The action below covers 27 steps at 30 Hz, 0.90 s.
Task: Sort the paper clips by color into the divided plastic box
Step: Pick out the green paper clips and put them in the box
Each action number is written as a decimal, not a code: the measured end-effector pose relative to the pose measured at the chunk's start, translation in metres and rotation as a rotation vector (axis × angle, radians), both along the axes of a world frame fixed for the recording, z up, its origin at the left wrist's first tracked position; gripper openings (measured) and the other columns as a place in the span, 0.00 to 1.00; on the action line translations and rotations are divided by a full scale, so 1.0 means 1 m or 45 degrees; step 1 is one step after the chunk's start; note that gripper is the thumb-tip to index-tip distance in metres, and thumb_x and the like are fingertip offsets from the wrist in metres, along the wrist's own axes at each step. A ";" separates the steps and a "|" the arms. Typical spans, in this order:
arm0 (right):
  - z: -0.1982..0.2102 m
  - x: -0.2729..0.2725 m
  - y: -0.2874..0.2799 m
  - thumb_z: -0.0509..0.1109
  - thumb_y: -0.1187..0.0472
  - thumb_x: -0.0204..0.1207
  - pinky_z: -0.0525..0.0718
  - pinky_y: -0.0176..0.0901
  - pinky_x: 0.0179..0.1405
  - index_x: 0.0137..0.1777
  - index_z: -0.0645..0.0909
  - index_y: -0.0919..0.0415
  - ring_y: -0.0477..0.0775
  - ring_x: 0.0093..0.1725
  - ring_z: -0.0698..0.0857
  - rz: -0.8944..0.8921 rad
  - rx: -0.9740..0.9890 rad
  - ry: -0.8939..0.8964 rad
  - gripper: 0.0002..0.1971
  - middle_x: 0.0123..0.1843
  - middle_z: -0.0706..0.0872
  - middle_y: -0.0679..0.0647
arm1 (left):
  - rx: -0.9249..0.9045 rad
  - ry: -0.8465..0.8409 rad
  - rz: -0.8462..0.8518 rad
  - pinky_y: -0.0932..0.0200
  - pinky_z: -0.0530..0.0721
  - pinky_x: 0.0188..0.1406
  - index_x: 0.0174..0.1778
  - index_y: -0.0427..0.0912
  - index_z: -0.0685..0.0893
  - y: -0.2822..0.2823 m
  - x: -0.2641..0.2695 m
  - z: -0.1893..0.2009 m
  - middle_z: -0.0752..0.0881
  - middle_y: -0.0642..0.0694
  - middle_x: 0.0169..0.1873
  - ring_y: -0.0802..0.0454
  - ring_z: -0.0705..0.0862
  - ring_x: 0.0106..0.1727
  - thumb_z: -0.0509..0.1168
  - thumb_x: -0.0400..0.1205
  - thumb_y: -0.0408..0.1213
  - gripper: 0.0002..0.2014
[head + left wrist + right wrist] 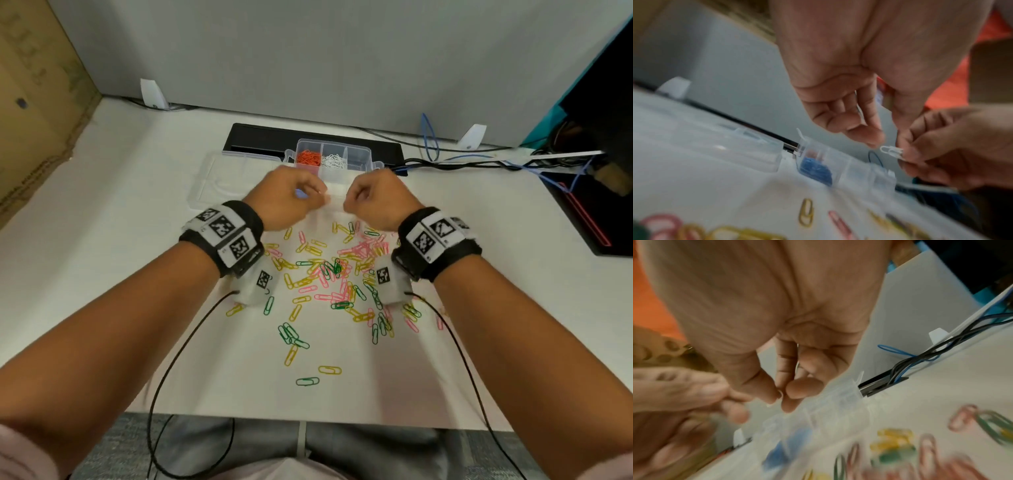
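Left wrist view: right hand (953, 146) fingers pinching white paper clips (892, 151), left hand (849, 91) fingers loosely curled.

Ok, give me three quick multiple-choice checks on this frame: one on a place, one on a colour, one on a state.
1. Where are the orange clips?
A) loose on the table
B) back left compartment of the box
C) in the lid

2. What colour are the clips in the grip of the right hand?
A) green
B) pink
C) white

3. The lid is:
A) open, lying left of the box
B) shut
C) missing

Answers: B, the head view shows them heaped there; C, the left wrist view shows white clips pinched; A, the clear lid lies on the table.
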State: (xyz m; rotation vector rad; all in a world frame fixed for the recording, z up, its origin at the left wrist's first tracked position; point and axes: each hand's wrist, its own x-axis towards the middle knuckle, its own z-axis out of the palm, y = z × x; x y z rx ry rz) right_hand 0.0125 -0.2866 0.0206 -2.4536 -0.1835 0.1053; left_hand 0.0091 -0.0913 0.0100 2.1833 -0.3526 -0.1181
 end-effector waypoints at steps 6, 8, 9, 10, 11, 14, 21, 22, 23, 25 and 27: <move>0.033 0.066 0.006 0.74 0.61 0.72 0.83 0.45 0.37 0.34 0.78 0.60 0.53 0.36 0.81 -0.261 0.068 -0.074 0.09 0.36 0.83 0.59 | -0.345 0.142 0.228 0.74 0.76 0.24 0.50 0.40 0.88 0.024 -0.008 0.006 0.88 0.48 0.43 0.64 0.82 0.25 0.69 0.82 0.32 0.04; 0.037 0.085 0.013 0.73 0.62 0.71 0.82 0.43 0.36 0.36 0.77 0.59 0.53 0.37 0.80 -0.324 0.032 -0.029 0.08 0.36 0.81 0.57 | -0.350 0.158 0.227 0.74 0.76 0.24 0.50 0.39 0.88 0.029 -0.011 0.006 0.89 0.47 0.43 0.64 0.82 0.25 0.68 0.82 0.31 0.04; 0.037 0.093 0.016 0.74 0.62 0.71 0.80 0.42 0.34 0.37 0.77 0.59 0.53 0.36 0.79 -0.348 -0.005 -0.006 0.08 0.36 0.79 0.56 | -0.356 0.160 0.228 0.74 0.76 0.24 0.49 0.39 0.88 0.031 -0.013 0.006 0.89 0.47 0.43 0.64 0.82 0.25 0.68 0.82 0.30 0.04; 0.036 0.098 0.018 0.75 0.61 0.71 0.79 0.40 0.32 0.39 0.77 0.59 0.53 0.36 0.79 -0.368 -0.044 0.013 0.08 0.36 0.79 0.56 | -0.358 0.160 0.234 0.75 0.76 0.24 0.49 0.39 0.88 0.034 -0.013 0.007 0.89 0.47 0.43 0.65 0.82 0.25 0.67 0.82 0.30 0.05; 0.035 0.101 0.018 0.76 0.59 0.72 0.79 0.39 0.31 0.40 0.77 0.59 0.54 0.35 0.78 -0.390 -0.068 0.022 0.09 0.36 0.78 0.56 | -0.352 0.159 0.242 0.75 0.76 0.24 0.49 0.40 0.88 0.038 -0.013 0.007 0.89 0.48 0.43 0.64 0.82 0.25 0.67 0.83 0.30 0.05; 0.031 0.095 0.013 0.76 0.56 0.74 0.86 0.46 0.37 0.40 0.79 0.60 0.54 0.36 0.80 -0.420 -0.053 -0.018 0.10 0.36 0.80 0.57 | -0.323 0.171 0.290 0.73 0.77 0.25 0.48 0.45 0.89 0.053 -0.014 0.010 0.90 0.51 0.44 0.63 0.83 0.27 0.67 0.83 0.33 0.06; 0.014 0.029 -0.034 0.77 0.53 0.75 0.88 0.53 0.45 0.46 0.86 0.73 0.53 0.36 0.82 -0.424 0.047 -0.035 0.18 0.45 0.90 0.67 | -0.325 0.278 0.363 0.62 0.77 0.32 0.48 0.46 0.89 0.078 -0.032 0.010 0.90 0.49 0.44 0.57 0.83 0.32 0.67 0.82 0.32 0.06; 0.011 0.018 -0.043 0.77 0.53 0.75 0.87 0.50 0.42 0.48 0.86 0.73 0.53 0.37 0.82 -0.431 0.031 0.014 0.19 0.45 0.90 0.65 | -0.256 0.316 0.351 0.61 0.78 0.33 0.48 0.45 0.89 0.080 -0.035 0.011 0.90 0.49 0.45 0.56 0.84 0.34 0.67 0.82 0.33 0.06; 0.008 0.006 -0.051 0.76 0.52 0.76 0.85 0.48 0.39 0.49 0.86 0.73 0.54 0.38 0.83 -0.431 -0.018 0.097 0.19 0.45 0.90 0.64 | -0.185 0.356 0.329 0.61 0.79 0.35 0.48 0.45 0.89 0.083 -0.038 0.011 0.90 0.48 0.47 0.55 0.85 0.36 0.67 0.82 0.33 0.05; 0.003 -0.016 -0.066 0.75 0.49 0.77 0.83 0.46 0.40 0.48 0.87 0.69 0.57 0.42 0.85 -0.410 -0.162 0.317 0.19 0.46 0.90 0.62 | -0.080 0.420 0.291 0.62 0.80 0.37 0.47 0.45 0.89 0.089 -0.045 0.013 0.90 0.48 0.48 0.54 0.86 0.39 0.69 0.82 0.35 0.04; -0.003 -0.036 -0.078 0.74 0.47 0.77 0.86 0.49 0.44 0.46 0.86 0.67 0.60 0.46 0.87 -0.414 -0.261 0.470 0.19 0.46 0.89 0.61 | -0.029 0.452 0.295 0.61 0.81 0.39 0.48 0.46 0.89 0.096 -0.052 0.015 0.90 0.48 0.48 0.54 0.87 0.42 0.70 0.81 0.36 0.03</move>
